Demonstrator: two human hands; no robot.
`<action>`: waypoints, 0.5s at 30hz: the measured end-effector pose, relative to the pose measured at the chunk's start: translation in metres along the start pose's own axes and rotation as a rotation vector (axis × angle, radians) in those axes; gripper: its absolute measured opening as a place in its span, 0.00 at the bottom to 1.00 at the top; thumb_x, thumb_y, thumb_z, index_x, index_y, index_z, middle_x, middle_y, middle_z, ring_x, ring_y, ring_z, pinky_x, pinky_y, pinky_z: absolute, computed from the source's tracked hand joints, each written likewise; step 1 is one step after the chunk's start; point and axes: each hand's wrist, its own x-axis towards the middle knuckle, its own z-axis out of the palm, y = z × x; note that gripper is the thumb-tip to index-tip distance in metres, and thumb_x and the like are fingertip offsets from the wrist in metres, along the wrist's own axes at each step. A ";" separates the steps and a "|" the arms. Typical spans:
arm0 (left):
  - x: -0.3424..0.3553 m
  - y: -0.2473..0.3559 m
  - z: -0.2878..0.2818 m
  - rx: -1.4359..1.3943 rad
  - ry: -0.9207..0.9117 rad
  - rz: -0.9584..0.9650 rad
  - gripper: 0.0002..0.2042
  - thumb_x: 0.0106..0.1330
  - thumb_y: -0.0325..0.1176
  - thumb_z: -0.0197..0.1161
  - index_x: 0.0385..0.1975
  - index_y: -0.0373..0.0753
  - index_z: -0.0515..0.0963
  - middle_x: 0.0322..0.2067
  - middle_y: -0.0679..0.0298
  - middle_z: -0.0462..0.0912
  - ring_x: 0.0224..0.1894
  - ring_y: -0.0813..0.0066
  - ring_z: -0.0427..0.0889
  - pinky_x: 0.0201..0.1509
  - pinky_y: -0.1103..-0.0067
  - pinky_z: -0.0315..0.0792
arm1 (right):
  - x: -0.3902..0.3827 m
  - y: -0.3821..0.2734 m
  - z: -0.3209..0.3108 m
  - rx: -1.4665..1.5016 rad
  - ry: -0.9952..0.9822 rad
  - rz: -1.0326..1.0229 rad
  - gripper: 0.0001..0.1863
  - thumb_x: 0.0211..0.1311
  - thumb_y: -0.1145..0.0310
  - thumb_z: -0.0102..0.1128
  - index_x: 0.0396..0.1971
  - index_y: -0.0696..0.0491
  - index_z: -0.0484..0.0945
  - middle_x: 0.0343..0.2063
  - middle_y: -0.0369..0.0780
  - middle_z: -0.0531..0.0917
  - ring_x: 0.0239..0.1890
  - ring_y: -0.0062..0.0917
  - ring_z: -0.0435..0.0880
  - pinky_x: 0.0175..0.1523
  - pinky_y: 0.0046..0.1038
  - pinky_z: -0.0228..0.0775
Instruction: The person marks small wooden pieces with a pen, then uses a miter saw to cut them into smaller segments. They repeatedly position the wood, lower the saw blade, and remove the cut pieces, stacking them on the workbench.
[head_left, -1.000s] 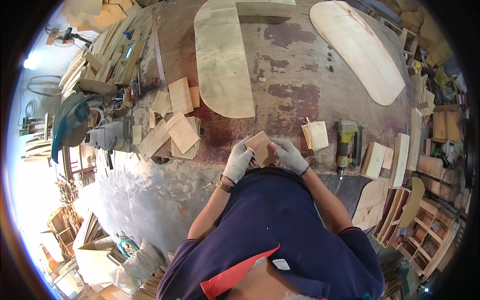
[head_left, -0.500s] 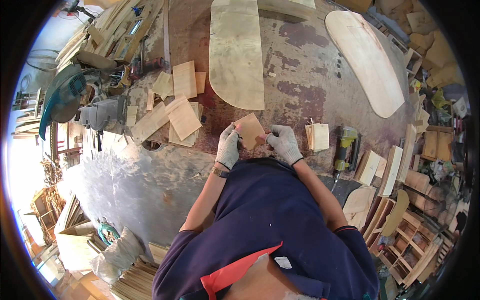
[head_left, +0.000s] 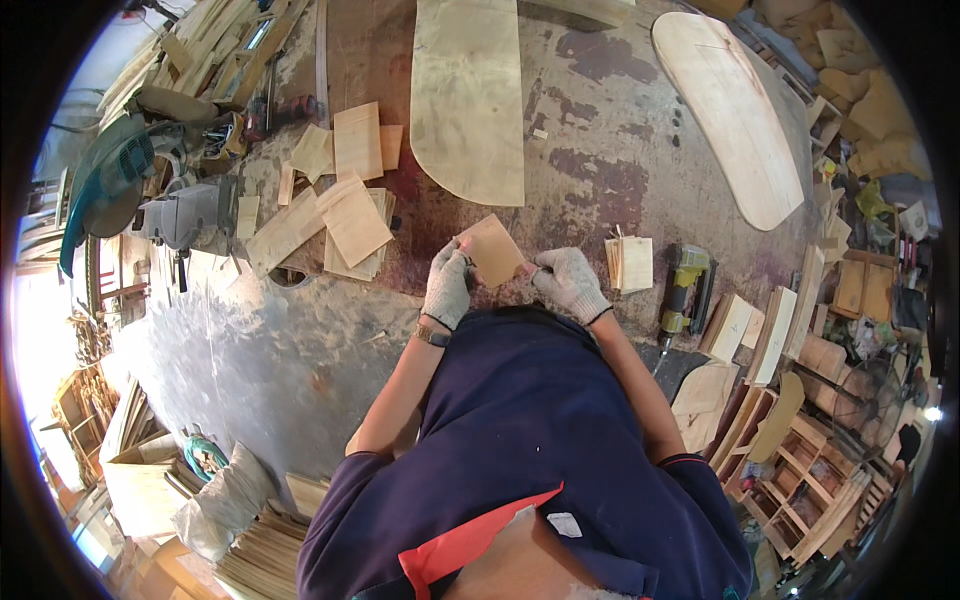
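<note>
Between my two gloved hands is a small flat square of light brown wood [head_left: 493, 250], held at a slant just above the table's near edge. My left hand [head_left: 448, 285] pinches its left side, thumb and fingertips closed on it. On the opposite side, my right hand [head_left: 570, 283] grips the lower right corner with closed fingers. Both gloves are grey knit with bare fingertips showing. To the right of my right hand stands a small bundle of thin wooden pieces [head_left: 631, 263]. Left of my left hand lie several loose wooden squares [head_left: 356, 222] in overlapping stacks.
A yellow-green cordless drill [head_left: 684, 285] lies at the right near edge. Two long rounded boards, one pale yellow [head_left: 467, 110] and one whitish [head_left: 730, 120], rest farther back. A miter saw [head_left: 110, 180] stands at the left, and wooden blocks [head_left: 728, 325] at the right.
The view has shifted slightly, so the table things sit a little farther left and up. The wooden square stays in both hands, nearly unmoved, turned slightly.
</note>
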 end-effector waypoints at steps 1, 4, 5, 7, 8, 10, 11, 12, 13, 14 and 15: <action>-0.001 0.000 0.000 0.006 0.022 0.002 0.15 0.78 0.41 0.59 0.52 0.37 0.77 0.32 0.70 0.82 0.21 0.84 0.77 0.25 0.85 0.71 | 0.000 -0.001 0.002 -0.064 0.032 0.023 0.24 0.68 0.52 0.63 0.30 0.62 0.83 0.17 0.50 0.75 0.20 0.33 0.75 0.32 0.38 0.68; 0.000 0.003 0.001 0.003 0.028 0.032 0.15 0.78 0.41 0.59 0.53 0.36 0.77 0.31 0.70 0.82 0.22 0.84 0.78 0.25 0.84 0.72 | -0.001 0.000 0.007 0.209 0.160 0.104 0.22 0.67 0.54 0.63 0.33 0.62 0.83 0.20 0.51 0.80 0.24 0.39 0.81 0.35 0.39 0.70; 0.000 0.004 0.002 0.002 0.028 0.036 0.15 0.78 0.41 0.59 0.53 0.36 0.77 0.31 0.70 0.82 0.22 0.84 0.78 0.25 0.84 0.73 | 0.000 0.001 0.010 0.279 0.218 0.010 0.21 0.67 0.54 0.63 0.35 0.62 0.83 0.21 0.50 0.81 0.26 0.38 0.83 0.36 0.39 0.72; 0.001 0.004 0.004 0.000 0.015 0.038 0.14 0.78 0.41 0.59 0.52 0.36 0.76 0.31 0.69 0.82 0.22 0.83 0.78 0.25 0.83 0.73 | 0.003 0.001 0.016 0.368 0.329 -0.115 0.20 0.67 0.56 0.63 0.38 0.62 0.83 0.23 0.49 0.83 0.28 0.36 0.85 0.38 0.38 0.74; 0.001 0.004 0.004 -0.001 0.005 0.034 0.14 0.77 0.40 0.59 0.52 0.36 0.76 0.31 0.69 0.82 0.21 0.83 0.78 0.25 0.83 0.74 | 0.003 0.002 0.017 0.321 0.293 -0.090 0.19 0.67 0.57 0.63 0.40 0.62 0.82 0.24 0.49 0.84 0.29 0.35 0.86 0.38 0.37 0.75; 0.001 0.003 0.005 0.004 0.011 0.026 0.14 0.77 0.40 0.60 0.52 0.36 0.76 0.31 0.69 0.82 0.21 0.83 0.78 0.25 0.83 0.74 | 0.004 0.002 0.019 0.212 0.155 -0.022 0.18 0.67 0.60 0.65 0.42 0.63 0.82 0.26 0.48 0.85 0.29 0.32 0.87 0.39 0.35 0.76; 0.002 0.002 0.006 0.009 0.026 0.023 0.14 0.77 0.40 0.60 0.52 0.37 0.76 0.31 0.69 0.81 0.21 0.83 0.78 0.25 0.83 0.74 | 0.004 0.002 0.019 0.300 0.135 0.011 0.17 0.66 0.61 0.65 0.42 0.63 0.82 0.26 0.47 0.86 0.28 0.29 0.87 0.38 0.33 0.77; 0.002 0.002 0.006 0.013 0.039 0.018 0.14 0.77 0.40 0.60 0.52 0.37 0.76 0.31 0.69 0.81 0.21 0.83 0.78 0.25 0.82 0.74 | 0.005 0.001 0.019 0.374 0.131 0.070 0.17 0.66 0.62 0.66 0.42 0.63 0.82 0.26 0.46 0.86 0.27 0.27 0.86 0.37 0.31 0.77; 0.003 0.001 0.005 0.009 0.037 0.015 0.13 0.77 0.40 0.60 0.51 0.38 0.75 0.31 0.69 0.81 0.21 0.83 0.78 0.25 0.82 0.74 | 0.004 0.001 0.019 0.449 0.116 0.131 0.16 0.66 0.63 0.67 0.42 0.63 0.82 0.26 0.45 0.86 0.26 0.24 0.86 0.36 0.29 0.77; 0.003 0.001 0.005 0.005 0.032 0.010 0.13 0.77 0.40 0.60 0.51 0.38 0.75 0.31 0.69 0.81 0.21 0.83 0.78 0.25 0.82 0.75 | 0.004 0.000 0.019 0.494 0.112 0.151 0.15 0.66 0.64 0.67 0.41 0.63 0.82 0.26 0.43 0.86 0.26 0.22 0.85 0.35 0.27 0.77; 0.004 0.001 0.004 0.003 0.038 -0.003 0.13 0.77 0.40 0.60 0.51 0.38 0.75 0.31 0.69 0.81 0.21 0.83 0.78 0.25 0.82 0.75 | 0.004 0.000 0.018 0.539 0.098 0.172 0.14 0.67 0.65 0.67 0.40 0.64 0.82 0.26 0.41 0.85 0.26 0.19 0.84 0.34 0.26 0.76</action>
